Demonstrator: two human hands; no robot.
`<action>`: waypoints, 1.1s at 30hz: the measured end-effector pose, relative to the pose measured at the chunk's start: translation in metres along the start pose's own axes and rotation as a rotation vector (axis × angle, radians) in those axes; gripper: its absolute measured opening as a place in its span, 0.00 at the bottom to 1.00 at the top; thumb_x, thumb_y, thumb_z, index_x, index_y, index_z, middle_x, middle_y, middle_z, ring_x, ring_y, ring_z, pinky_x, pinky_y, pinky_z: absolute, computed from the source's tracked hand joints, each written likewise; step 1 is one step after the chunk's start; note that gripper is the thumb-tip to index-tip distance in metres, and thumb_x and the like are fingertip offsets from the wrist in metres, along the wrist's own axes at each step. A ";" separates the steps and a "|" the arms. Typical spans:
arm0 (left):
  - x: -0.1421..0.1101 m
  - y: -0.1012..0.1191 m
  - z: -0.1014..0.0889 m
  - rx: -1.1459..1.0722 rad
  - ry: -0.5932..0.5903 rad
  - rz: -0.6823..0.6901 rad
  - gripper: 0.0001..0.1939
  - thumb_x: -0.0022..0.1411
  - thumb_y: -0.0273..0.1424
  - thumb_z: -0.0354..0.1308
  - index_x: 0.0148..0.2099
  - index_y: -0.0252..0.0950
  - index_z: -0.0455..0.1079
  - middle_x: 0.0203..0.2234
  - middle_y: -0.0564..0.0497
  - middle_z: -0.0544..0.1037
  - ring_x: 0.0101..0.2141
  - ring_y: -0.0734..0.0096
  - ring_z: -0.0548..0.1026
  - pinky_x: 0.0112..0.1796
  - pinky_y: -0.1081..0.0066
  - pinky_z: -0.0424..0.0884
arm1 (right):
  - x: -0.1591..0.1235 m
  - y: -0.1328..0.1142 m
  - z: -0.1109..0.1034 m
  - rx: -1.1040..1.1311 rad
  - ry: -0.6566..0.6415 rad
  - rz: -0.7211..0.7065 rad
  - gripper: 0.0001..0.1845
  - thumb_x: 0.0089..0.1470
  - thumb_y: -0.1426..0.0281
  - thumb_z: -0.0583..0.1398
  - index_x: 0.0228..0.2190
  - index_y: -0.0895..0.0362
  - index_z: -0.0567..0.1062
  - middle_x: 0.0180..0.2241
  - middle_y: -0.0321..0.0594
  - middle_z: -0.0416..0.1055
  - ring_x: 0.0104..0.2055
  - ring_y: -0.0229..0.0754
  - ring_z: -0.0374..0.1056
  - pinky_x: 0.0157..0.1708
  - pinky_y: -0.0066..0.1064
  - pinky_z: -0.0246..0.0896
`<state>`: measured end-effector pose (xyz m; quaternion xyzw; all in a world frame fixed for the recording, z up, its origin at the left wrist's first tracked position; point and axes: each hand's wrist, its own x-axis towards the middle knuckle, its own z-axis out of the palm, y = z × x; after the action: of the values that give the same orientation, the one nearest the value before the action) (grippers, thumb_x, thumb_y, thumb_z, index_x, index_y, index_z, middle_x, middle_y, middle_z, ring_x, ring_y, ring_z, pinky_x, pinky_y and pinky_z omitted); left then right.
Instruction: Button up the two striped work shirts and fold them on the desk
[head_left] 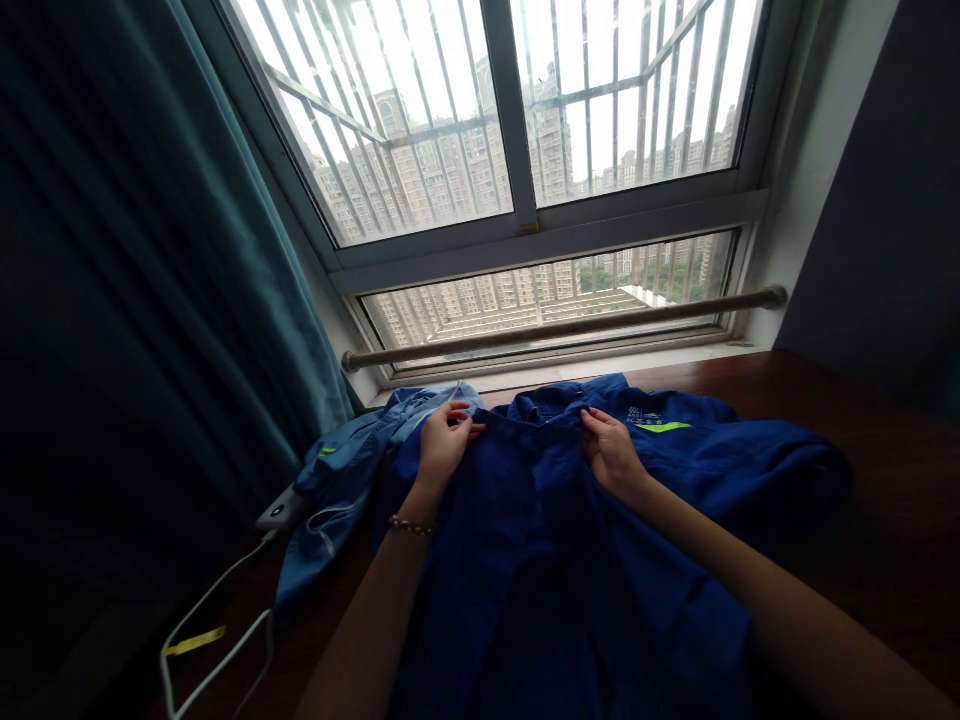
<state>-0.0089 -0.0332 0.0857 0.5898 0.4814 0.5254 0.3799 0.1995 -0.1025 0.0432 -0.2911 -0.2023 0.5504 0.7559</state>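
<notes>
My left hand (448, 440) pinches the upper left edge of a pair of dark blue trousers (517, 560), a beaded bracelet on its wrist. At the other end of the waistband, my right hand (611, 452) is closed on the cloth between thumb and fingers. The trousers hang down toward me, and their lower part fades into shadow. Behind them a blue work jacket (705, 460) with white print and a yellow-green stripe lies spread on the wooden surface. A lighter blue garment (349, 475) lies crumpled left of my left hand.
A white power strip (281, 510) with a white cable (217, 580) and a yellow tag (195, 641) lies at the left. Beside it hangs a blue curtain (225, 250). A metal rail (562, 330) crosses the barred window beyond the wooden surface (892, 440).
</notes>
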 end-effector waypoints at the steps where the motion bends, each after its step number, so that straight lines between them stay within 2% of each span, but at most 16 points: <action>1: -0.001 0.001 -0.001 0.125 -0.005 0.043 0.15 0.45 0.27 0.62 0.38 0.32 0.66 0.31 0.50 0.70 0.24 0.74 0.73 0.31 0.69 0.71 | 0.002 -0.001 -0.001 0.012 0.009 -0.008 0.10 0.34 0.72 0.66 0.23 0.57 0.70 0.21 0.34 0.71 0.29 0.41 0.70 0.28 0.30 0.66; 2: -0.004 0.003 -0.001 0.217 -0.036 0.071 0.16 0.44 0.29 0.63 0.38 0.32 0.66 0.32 0.49 0.70 0.24 0.74 0.73 0.30 0.69 0.71 | 0.003 -0.001 -0.001 0.019 0.013 -0.014 0.10 0.34 0.72 0.66 0.23 0.57 0.70 0.21 0.34 0.71 0.29 0.41 0.70 0.28 0.30 0.66; 4: -0.016 0.008 0.007 0.270 -0.202 0.062 0.18 0.45 0.34 0.64 0.38 0.32 0.66 0.32 0.47 0.71 0.26 0.72 0.73 0.28 0.71 0.70 | 0.003 -0.002 -0.001 0.014 0.011 -0.019 0.09 0.35 0.72 0.65 0.23 0.57 0.70 0.20 0.34 0.71 0.29 0.41 0.70 0.28 0.30 0.66; 7: -0.041 0.011 0.029 0.174 -0.511 -0.078 0.19 0.47 0.39 0.62 0.37 0.31 0.66 0.29 0.47 0.72 0.26 0.71 0.73 0.24 0.74 0.68 | 0.001 -0.002 0.001 -0.022 -0.011 -0.018 0.09 0.36 0.71 0.65 0.24 0.56 0.71 0.20 0.34 0.71 0.28 0.41 0.70 0.27 0.30 0.66; 9: -0.053 0.008 0.044 0.058 -0.596 -0.208 0.19 0.45 0.36 0.65 0.36 0.31 0.65 0.28 0.49 0.72 0.24 0.74 0.71 0.22 0.77 0.66 | 0.000 -0.002 0.001 -0.046 -0.029 -0.021 0.09 0.36 0.70 0.65 0.24 0.56 0.70 0.20 0.34 0.70 0.28 0.40 0.69 0.27 0.30 0.66; 13: -0.060 0.000 0.059 -0.309 -0.630 -0.533 0.19 0.39 0.28 0.68 0.34 0.32 0.64 0.23 0.54 0.71 0.21 0.80 0.70 0.23 0.79 0.66 | 0.002 -0.003 -0.001 -0.108 -0.034 -0.018 0.10 0.36 0.69 0.64 0.25 0.57 0.69 0.21 0.34 0.69 0.27 0.39 0.68 0.26 0.29 0.64; 15: -0.058 0.001 0.057 -0.411 -0.559 -0.562 0.20 0.36 0.25 0.69 0.33 0.32 0.64 0.23 0.54 0.71 0.22 0.79 0.70 0.25 0.78 0.67 | 0.003 -0.006 -0.003 -0.222 0.035 -0.030 0.11 0.37 0.68 0.63 0.27 0.57 0.69 0.23 0.36 0.69 0.26 0.39 0.67 0.25 0.30 0.62; 17: -0.056 0.006 0.053 -0.431 -0.466 -0.533 0.22 0.34 0.23 0.69 0.33 0.32 0.65 0.22 0.55 0.71 0.22 0.78 0.71 0.24 0.78 0.66 | 0.001 -0.010 -0.003 -0.448 0.177 -0.183 0.14 0.37 0.69 0.63 0.30 0.57 0.68 0.27 0.37 0.69 0.27 0.39 0.65 0.26 0.31 0.62; 19: -0.055 0.012 0.048 -0.406 -0.412 -0.498 0.21 0.34 0.23 0.70 0.33 0.32 0.66 0.21 0.55 0.71 0.22 0.78 0.71 0.23 0.78 0.65 | -0.006 -0.015 0.000 -0.713 0.249 -0.467 0.16 0.38 0.69 0.62 0.33 0.56 0.69 0.32 0.39 0.68 0.29 0.38 0.64 0.30 0.32 0.61; 20: -0.055 0.016 0.046 -0.391 -0.408 -0.481 0.20 0.34 0.24 0.70 0.33 0.32 0.67 0.21 0.55 0.72 0.22 0.78 0.71 0.23 0.79 0.65 | -0.010 -0.017 0.004 -0.827 0.195 -0.582 0.15 0.39 0.69 0.62 0.33 0.56 0.69 0.33 0.39 0.68 0.29 0.38 0.63 0.31 0.32 0.60; 21: -0.055 0.019 0.043 -0.377 -0.418 -0.464 0.19 0.35 0.25 0.70 0.32 0.31 0.68 0.21 0.54 0.72 0.22 0.78 0.71 0.24 0.79 0.65 | -0.014 -0.019 0.007 -0.917 0.072 -0.633 0.12 0.41 0.68 0.61 0.32 0.56 0.70 0.32 0.39 0.68 0.29 0.37 0.63 0.32 0.32 0.60; 22: -0.055 0.021 0.042 -0.366 -0.440 -0.451 0.18 0.36 0.26 0.69 0.32 0.30 0.69 0.22 0.53 0.72 0.22 0.78 0.71 0.24 0.78 0.65 | -0.019 -0.020 0.012 -0.972 -0.085 -0.606 0.09 0.43 0.67 0.60 0.30 0.56 0.71 0.29 0.38 0.68 0.28 0.37 0.63 0.31 0.31 0.59; 23: -0.055 0.023 0.040 -0.358 -0.463 -0.441 0.17 0.37 0.27 0.69 0.31 0.30 0.69 0.22 0.52 0.73 0.23 0.78 0.71 0.24 0.78 0.65 | -0.022 -0.021 0.015 -0.989 -0.237 -0.518 0.08 0.44 0.66 0.60 0.28 0.57 0.72 0.26 0.37 0.68 0.27 0.37 0.63 0.29 0.31 0.59; 25: -0.055 0.025 0.038 -0.343 -0.490 -0.426 0.15 0.38 0.28 0.69 0.30 0.29 0.71 0.23 0.50 0.74 0.23 0.77 0.71 0.24 0.78 0.64 | -0.027 -0.020 0.021 -0.926 -0.426 -0.283 0.09 0.44 0.64 0.61 0.26 0.58 0.73 0.23 0.37 0.69 0.25 0.38 0.64 0.25 0.30 0.59; 28: -0.054 0.024 0.036 -0.330 -0.533 -0.398 0.13 0.39 0.29 0.68 0.29 0.28 0.72 0.23 0.48 0.75 0.23 0.77 0.72 0.24 0.79 0.63 | -0.028 -0.015 0.021 -0.728 -0.447 -0.041 0.13 0.40 0.62 0.63 0.26 0.60 0.73 0.21 0.36 0.69 0.25 0.38 0.66 0.24 0.29 0.59; 33: -0.052 0.019 0.035 -0.440 -0.619 -0.418 0.09 0.45 0.28 0.66 0.28 0.29 0.71 0.23 0.49 0.75 0.25 0.76 0.73 0.27 0.78 0.66 | -0.020 -0.008 0.011 -0.348 -0.418 0.275 0.12 0.36 0.68 0.67 0.26 0.60 0.74 0.22 0.35 0.70 0.26 0.34 0.67 0.28 0.25 0.60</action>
<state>0.0298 -0.0861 0.0847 0.5145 0.3303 0.3256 0.7213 0.1921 -0.1211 0.0568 -0.3214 -0.4033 0.6526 0.5551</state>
